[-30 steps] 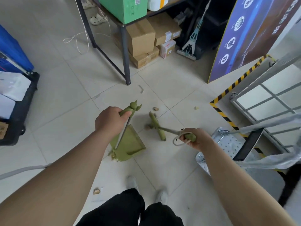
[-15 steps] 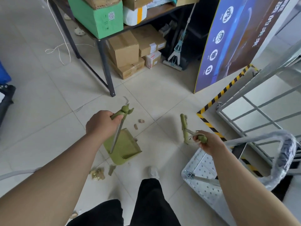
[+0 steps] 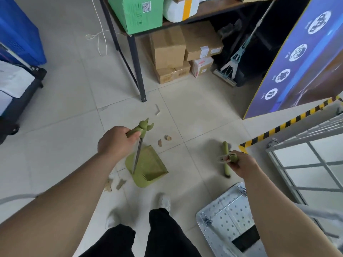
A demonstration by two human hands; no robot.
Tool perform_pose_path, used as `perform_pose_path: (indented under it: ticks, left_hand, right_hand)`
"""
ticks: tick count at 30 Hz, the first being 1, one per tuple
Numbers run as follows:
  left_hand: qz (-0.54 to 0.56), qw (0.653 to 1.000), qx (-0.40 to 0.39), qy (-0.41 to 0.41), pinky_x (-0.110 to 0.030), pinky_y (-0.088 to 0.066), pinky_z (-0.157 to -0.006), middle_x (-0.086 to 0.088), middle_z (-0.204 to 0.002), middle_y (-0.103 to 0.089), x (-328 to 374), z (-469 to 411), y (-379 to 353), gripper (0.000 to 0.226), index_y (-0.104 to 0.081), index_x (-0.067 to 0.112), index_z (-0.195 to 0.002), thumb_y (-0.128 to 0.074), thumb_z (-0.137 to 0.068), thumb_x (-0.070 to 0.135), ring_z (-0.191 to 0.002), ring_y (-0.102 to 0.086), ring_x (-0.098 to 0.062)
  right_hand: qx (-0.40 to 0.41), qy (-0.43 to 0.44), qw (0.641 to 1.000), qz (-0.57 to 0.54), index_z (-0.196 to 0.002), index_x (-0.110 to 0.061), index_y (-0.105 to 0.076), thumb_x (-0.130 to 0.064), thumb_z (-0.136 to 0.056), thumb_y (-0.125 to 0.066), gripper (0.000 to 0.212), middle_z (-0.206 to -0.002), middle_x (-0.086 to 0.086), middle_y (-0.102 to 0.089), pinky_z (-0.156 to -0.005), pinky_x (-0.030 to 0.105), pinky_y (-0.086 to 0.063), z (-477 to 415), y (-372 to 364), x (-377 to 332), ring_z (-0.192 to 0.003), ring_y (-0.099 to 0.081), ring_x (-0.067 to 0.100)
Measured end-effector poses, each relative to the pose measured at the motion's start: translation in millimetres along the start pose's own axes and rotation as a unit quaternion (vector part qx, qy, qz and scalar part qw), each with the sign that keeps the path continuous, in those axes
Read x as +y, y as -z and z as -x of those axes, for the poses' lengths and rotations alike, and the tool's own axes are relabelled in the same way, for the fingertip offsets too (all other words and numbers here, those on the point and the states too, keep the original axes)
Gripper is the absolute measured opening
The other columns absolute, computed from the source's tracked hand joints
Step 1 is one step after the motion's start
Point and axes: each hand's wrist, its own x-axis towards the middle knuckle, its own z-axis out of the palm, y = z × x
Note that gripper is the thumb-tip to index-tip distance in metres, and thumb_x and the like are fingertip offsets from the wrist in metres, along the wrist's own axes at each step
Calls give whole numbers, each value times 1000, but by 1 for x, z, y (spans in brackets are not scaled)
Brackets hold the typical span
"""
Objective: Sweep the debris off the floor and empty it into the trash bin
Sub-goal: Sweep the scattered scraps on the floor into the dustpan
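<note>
My left hand grips the green top of a long-handled dustpan, whose olive pan rests on the tiled floor in front of my feet. My right hand grips the green handle end of a broom; its head lies on the floor to the right of the pan. Two small brown scraps lie just beyond the pan's far side. More brown scraps sit to the pan's near left. A pale strip lies further out. No trash bin is in view.
A metal shelf leg stands ahead with cardboard boxes and a mop behind it. A blue display board leans at the right above yellow-black floor tape. A perforated metal trolley is near my right foot. A dark cart stands at the left.
The broom head has swung from beside the pan out to the right. The view has shifted, and the scraps now lie beyond the pan and at its near left.
</note>
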Motion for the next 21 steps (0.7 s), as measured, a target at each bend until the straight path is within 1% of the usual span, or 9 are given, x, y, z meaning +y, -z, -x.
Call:
perform_pose_path:
  ticks: [2,5,6,9,10,12,16,19,21]
  left_hand:
    - [1,1000,8,12,-27,-34,-54,4,-63,-58,-4,2,3,41,-67,21,-79,-50,-92,56,-63,-54,-19]
    - [8,999,18,40,-26,-32,-53,5,-64,-59,-15,6,9,40,-66,23,-79,-50,-92,57,-62,-53,-16]
    - [10,999,19,49,-26,-32,-53,5,-64,-59,-20,9,11,40,-66,23,-79,-49,-92,58,-61,-53,-16]
    - [28,997,24,74,-26,-36,-53,3,-62,-60,-38,19,18,44,-64,20,-73,-50,-92,57,-58,-55,-18]
    - [33,996,27,82,-26,-36,-54,2,-62,-60,-45,23,21,44,-64,20,-72,-50,-92,56,-58,-55,-19]
    - [40,994,34,97,-26,-36,-54,1,-64,-62,-60,32,26,42,-65,19,-74,-51,-92,54,-61,-56,-20]
    - [71,988,40,132,-28,-40,-57,-1,-67,-67,-97,57,34,40,-66,18,-75,-53,-92,51,-66,-63,-24]
    - [89,983,37,159,-33,-48,-65,-6,-80,-74,-126,81,42,43,-69,11,-80,-52,-91,49,-74,-68,-29]
    - [94,978,42,180,-32,-47,-63,-8,-78,-72,-146,99,48,42,-70,10,-82,-53,-92,47,-69,-66,-28]
  right_hand:
    - [-42,3,999,8,-96,-1,-53,10,-89,-49,14,-99,17,-51,-40,19,-49,0,-16,-6,-69,-50,22]
    - [-81,5,996,33,-109,-1,-49,10,-91,-45,22,-111,19,-51,-38,17,-46,2,-40,-8,-69,-50,25]
    - [-90,6,995,49,-110,0,-49,9,-91,-46,21,-109,19,-52,-38,17,-46,4,-48,-6,-69,-51,26]
    - [-103,23,985,133,-107,1,-51,3,-92,-51,16,-84,15,-55,-40,19,-47,16,-73,-1,-62,-55,22]
    - [-110,27,982,151,-108,1,-52,3,-91,-52,17,-80,15,-55,-40,20,-47,19,-80,1,-59,-55,22]
    - [-129,19,980,150,-111,3,-52,7,-88,-55,23,-79,18,-55,-37,21,-46,26,-94,9,-57,-54,25]
    - [-158,18,970,186,-112,7,-54,8,-85,-59,28,-82,22,-57,-37,22,-46,47,-119,33,-52,-55,25]
    - [-192,-2,961,199,-110,9,-53,11,-84,-59,27,-96,28,-53,-41,24,-52,68,-133,58,-64,-54,28]
    - [-206,-12,953,223,-111,8,-54,11,-84,-59,28,-99,28,-52,-41,25,-52,84,-141,76,-68,-55,28]
